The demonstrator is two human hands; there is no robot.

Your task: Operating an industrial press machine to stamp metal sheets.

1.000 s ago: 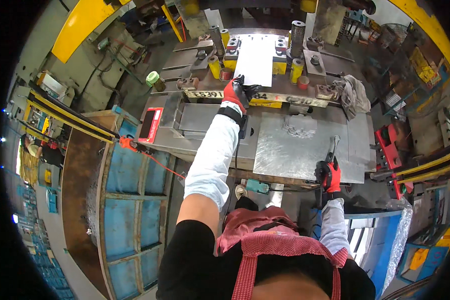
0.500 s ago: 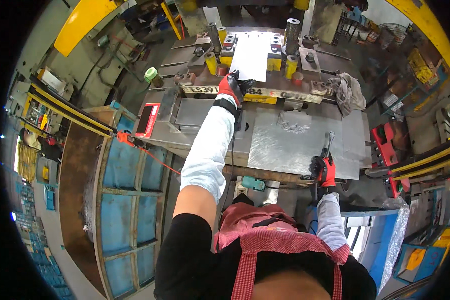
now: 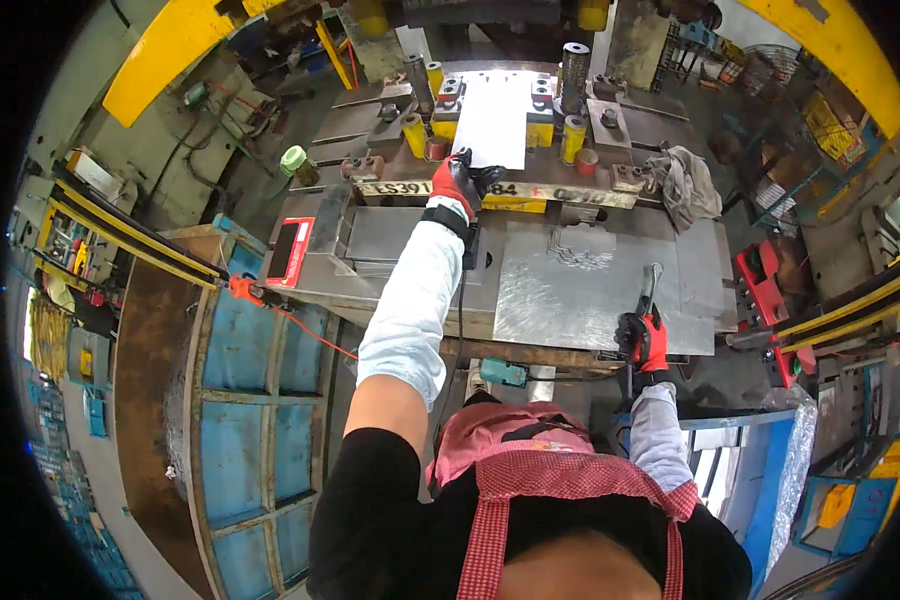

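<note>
My left hand [image 3: 460,186], in a red and black glove, reaches out to the near left corner of a bright flat metal sheet [image 3: 494,120]. Its fingers are closed at that corner. The sheet lies lengthwise on the press die between yellow blocks and posts. My right hand [image 3: 644,340], gloved the same way, is wrapped round a long metal hand tool [image 3: 654,282] whose narrow head points away from me; its exact kind is unclear. This hand is over the near right part of a wide grey metal plate [image 3: 540,300] on the bench.
A grey rag [image 3: 688,186] hangs at the die's right end. Stacked flat sheets [image 3: 395,236] lie left of the plate. A green-capped bottle [image 3: 295,160] stands at the left. Yellow-black bars [image 3: 140,228] flank the bench, and a blue-panelled rack [image 3: 235,430] stands lower left.
The view has shifted slightly. My left hand stays at the sheet's corner, and my right hand keeps hold of the tool over the plate.
</note>
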